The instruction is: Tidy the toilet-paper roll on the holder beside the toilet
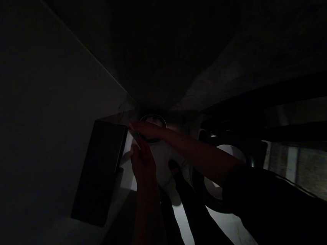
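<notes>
Very dark frame, detail mostly lost. Near bottom: dark legs and a foot (174, 167) on pale floor (234, 227), seen straight down. Right of them a round white bowl-like fixture with dark rim (227, 153), possibly a toilet; contents not readable.

Left hand (141, 161) raised mid-frame, grip pinched on a small pale piece (127, 155), probably paper or tissue, fingers curled around its near edge. Looks thin, light, soft, likely to tear or crumple; best taken by an edge with fingertips, gently.

Just left, touching the pale piece, a dark boxy holder (100, 171) mounted on the pale left wall (37, 130); pale piece seems to come out of its right end. Inside of box hidden.

Slightly farther: right hand (146, 128) stretched flat, fingers extended toward the box's far corner, grip not closed on anything visible; whether it presses the pale piece, cannot tell. Right sleeve (260, 198) dark.

Behind right hand a small round rimmed container (153, 120), pale inside, contents unclear. Far area black.
</notes>
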The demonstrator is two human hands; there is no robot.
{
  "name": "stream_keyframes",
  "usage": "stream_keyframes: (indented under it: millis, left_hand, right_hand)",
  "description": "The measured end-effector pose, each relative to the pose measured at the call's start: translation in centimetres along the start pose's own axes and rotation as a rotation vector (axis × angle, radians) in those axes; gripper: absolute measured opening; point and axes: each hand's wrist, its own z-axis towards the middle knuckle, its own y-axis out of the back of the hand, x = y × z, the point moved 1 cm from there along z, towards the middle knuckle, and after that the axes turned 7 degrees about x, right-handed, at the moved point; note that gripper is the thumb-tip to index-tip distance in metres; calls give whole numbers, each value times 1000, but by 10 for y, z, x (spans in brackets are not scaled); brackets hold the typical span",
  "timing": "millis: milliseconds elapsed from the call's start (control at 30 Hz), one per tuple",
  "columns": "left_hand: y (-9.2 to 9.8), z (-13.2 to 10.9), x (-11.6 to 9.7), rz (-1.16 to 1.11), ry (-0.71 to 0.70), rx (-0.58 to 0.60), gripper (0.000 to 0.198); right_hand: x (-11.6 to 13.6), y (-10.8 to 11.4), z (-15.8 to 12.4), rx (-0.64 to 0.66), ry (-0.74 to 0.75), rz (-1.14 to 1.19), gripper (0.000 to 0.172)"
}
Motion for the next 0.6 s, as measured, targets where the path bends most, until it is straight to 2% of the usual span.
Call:
stream_keyframes:
  millis: [100, 233, 300, 467, 600]
  left_hand:
    - [7, 3, 3, 22, 23, 31, 29]
    - [18, 13, 8, 82, 12, 52, 28]
    - [23, 19, 9, 112, -18, 85, 26]
    - [28, 33, 11, 134, -45, 58, 26]
    - [35, 38, 14, 135, -16, 15, 22]
  right_hand:
    - [-3, 7, 0, 43, 22, -90, 38]
    - [7, 12, -4, 167, 74, -217, 30]
    - [13, 11, -6, 196, 87, -262, 32]
    - [20, 6, -5, 127, 83, -294, 43]
    - [22, 6, -1, 119, 73, -354, 41]
